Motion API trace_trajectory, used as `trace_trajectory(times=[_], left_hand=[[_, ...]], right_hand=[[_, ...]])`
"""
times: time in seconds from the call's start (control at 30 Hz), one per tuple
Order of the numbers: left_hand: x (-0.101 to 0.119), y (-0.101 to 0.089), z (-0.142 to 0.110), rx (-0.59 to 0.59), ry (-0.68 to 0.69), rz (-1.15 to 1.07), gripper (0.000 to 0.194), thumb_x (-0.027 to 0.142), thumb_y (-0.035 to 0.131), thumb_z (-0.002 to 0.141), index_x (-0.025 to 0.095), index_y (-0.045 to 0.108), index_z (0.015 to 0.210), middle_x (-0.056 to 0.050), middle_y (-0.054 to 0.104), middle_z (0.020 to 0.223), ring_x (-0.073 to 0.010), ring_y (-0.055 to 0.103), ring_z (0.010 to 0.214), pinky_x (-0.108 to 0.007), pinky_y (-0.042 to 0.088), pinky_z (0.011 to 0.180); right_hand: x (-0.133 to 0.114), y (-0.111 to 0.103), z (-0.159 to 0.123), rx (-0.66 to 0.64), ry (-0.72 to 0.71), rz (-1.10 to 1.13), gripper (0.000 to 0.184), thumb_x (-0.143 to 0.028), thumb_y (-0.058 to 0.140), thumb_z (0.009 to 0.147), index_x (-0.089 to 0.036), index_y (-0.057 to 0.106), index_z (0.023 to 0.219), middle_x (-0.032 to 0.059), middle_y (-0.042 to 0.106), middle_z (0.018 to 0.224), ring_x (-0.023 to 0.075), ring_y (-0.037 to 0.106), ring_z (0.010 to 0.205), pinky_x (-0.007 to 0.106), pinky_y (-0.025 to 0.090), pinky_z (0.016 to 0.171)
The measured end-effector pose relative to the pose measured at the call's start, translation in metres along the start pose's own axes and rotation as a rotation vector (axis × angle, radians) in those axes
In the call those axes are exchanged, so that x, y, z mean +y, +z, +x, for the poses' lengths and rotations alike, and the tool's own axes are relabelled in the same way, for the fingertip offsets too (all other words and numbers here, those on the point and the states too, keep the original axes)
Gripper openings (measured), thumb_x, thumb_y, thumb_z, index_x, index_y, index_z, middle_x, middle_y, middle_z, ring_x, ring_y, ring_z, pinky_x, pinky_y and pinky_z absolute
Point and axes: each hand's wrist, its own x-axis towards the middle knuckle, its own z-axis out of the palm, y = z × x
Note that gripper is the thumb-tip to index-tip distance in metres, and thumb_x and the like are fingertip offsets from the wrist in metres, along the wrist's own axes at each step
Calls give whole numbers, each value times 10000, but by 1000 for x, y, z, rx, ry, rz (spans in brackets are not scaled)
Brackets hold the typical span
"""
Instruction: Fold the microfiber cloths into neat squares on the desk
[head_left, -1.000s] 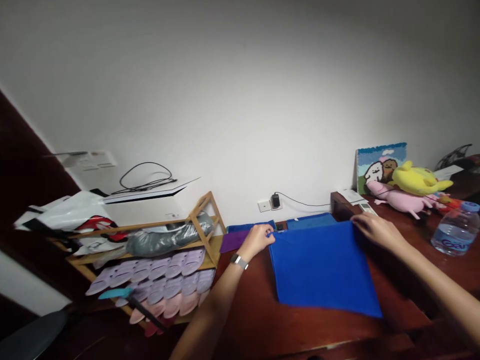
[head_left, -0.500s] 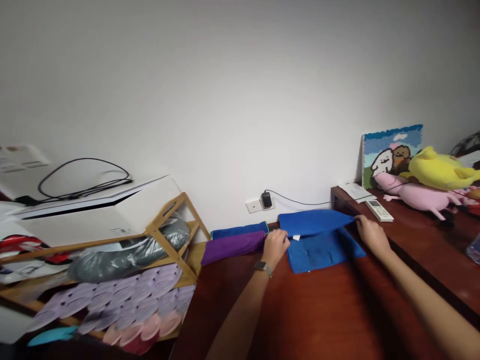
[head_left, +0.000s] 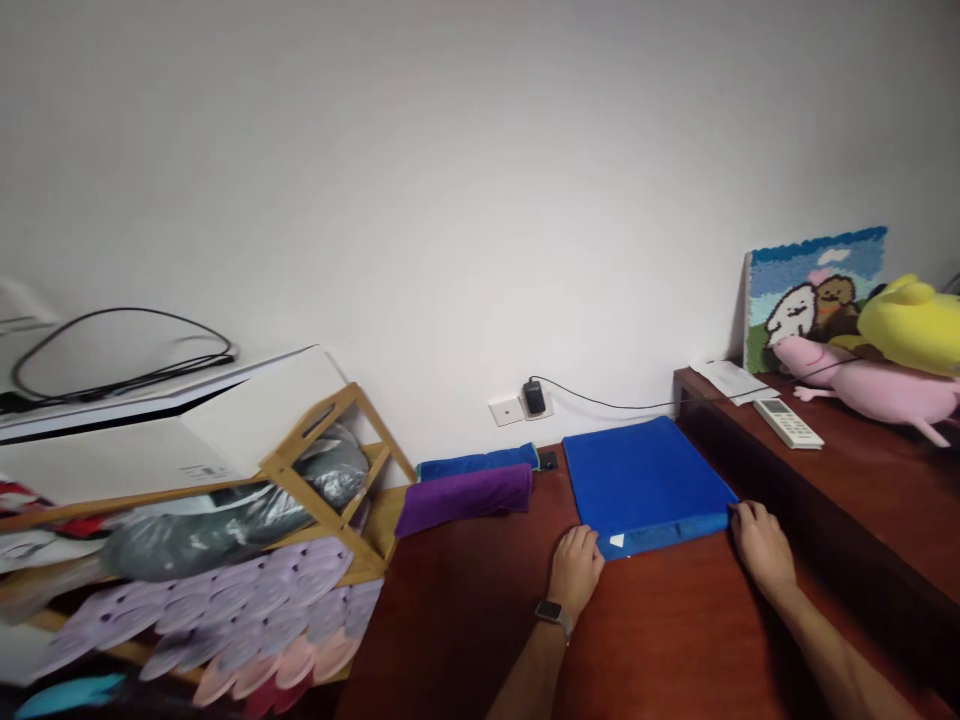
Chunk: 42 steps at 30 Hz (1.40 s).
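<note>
A folded blue towel (head_left: 643, 482) lies flat on the dark red wooden table (head_left: 637, 640), on top of another blue one. My left hand (head_left: 576, 567), with a watch on the wrist, rests at the towel's near left corner, by a small white tag, with its fingers curled. My right hand (head_left: 761, 543) sits at the near right corner, fingers touching the towel's edge. Whether either hand pinches the cloth is not clear.
A rolled purple towel (head_left: 465, 496) and a blue one (head_left: 478, 463) lie left of the stack by the wall socket (head_left: 531, 399). A raised shelf (head_left: 840, 470) on the right holds a remote (head_left: 787, 422), plush toys and a picture. A wooden rack (head_left: 315, 470) with slippers stands at the left.
The blue towel was carried from the near table onto the blue towel by the wall and laid flat. Both hands slid back to its near corners. The view has shifted.
</note>
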Motion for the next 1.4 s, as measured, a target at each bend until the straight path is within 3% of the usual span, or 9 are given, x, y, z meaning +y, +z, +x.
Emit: trace_trajectory(times=[0.13, 0.3, 0.4, 0.5, 0.63, 0.77, 1.03, 1.23, 1.4], left_hand=[[-19, -40, -44, -111, 39, -64, 487, 122, 563, 910, 245, 627, 1377, -72, 680, 1413, -251, 650, 1271, -447, 540, 1119], [-106, -126, -162, -27, -186, 159, 383, 174, 539, 931, 224, 699, 1275, -103, 714, 1348, -285, 662, 1268, -502, 559, 1093], [-145, -162, -215, 65, -323, 256, 399, 203, 498, 953, 216, 686, 1304, -111, 713, 1337, -291, 663, 1269, -520, 569, 1072], [-153, -173, -231, 67, -376, 246, 412, 191, 478, 956, 220, 677, 1315, -98, 703, 1359, -276, 653, 1275, -508, 550, 1092], [-143, -173, -225, 30, -453, 211, 419, 164, 502, 938, 232, 679, 1311, -86, 691, 1377, -271, 638, 1282, -500, 521, 1116], [-139, -175, -224, 28, -494, 175, 445, 140, 526, 915, 239, 674, 1324, -88, 683, 1382, -279, 628, 1283, -499, 516, 1113], [-141, -172, -229, 32, -494, 158, 455, 127, 536, 911, 235, 659, 1335, -88, 662, 1401, -287, 597, 1296, -508, 483, 1126], [-133, -189, -219, 73, -431, 260, 274, 150, 505, 962, 208, 730, 1107, -93, 720, 1134, -266, 654, 1100, -454, 528, 1000], [-68, -190, -237, 42, -445, 161, 271, 173, 476, 980, 224, 742, 987, -70, 719, 969, -261, 669, 985, -440, 547, 939]], right_hand=[[-3, -17, 1, -124, 66, -18, 496, -273, 308, 1011, -193, 724, 1270, 178, 633, 1385, 344, 652, 1048, 456, 546, 785], [-49, -44, -19, -9, -60, 24, 521, -278, 385, 967, -169, 634, 1411, 202, 554, 1487, 389, 628, 1108, 512, 538, 836], [-126, -55, -47, 5, -353, 184, 419, -284, 401, 981, -181, 714, 1240, 170, 650, 1326, 308, 644, 1059, 456, 519, 938], [-227, -59, -67, -157, -573, 323, 368, -273, 397, 1000, -213, 740, 1118, 121, 707, 1169, 248, 656, 1031, 364, 502, 944], [-345, -49, -58, -356, -632, 297, 398, -211, 425, 986, -202, 696, 1277, 122, 694, 1286, 222, 634, 1176, 304, 465, 1001], [-409, -23, -36, -370, -591, 248, 560, -168, 431, 970, -176, 517, 1523, 155, 521, 1573, 264, 515, 1376, 363, 444, 1066], [-434, -13, -59, -351, -551, 177, 424, -102, 464, 956, -145, 653, 1334, 209, 664, 1318, 305, 629, 1182, 394, 486, 983], [-401, -67, -197, -392, -550, 310, 407, -121, 405, 997, -137, 703, 1274, 172, 705, 1244, 261, 679, 1117, 343, 494, 1015], [-361, -93, -315, -555, -411, 639, 481, -69, 409, 890, -190, 744, 1214, 143, 740, 1183, 256, 738, 1065, 341, 554, 974]])
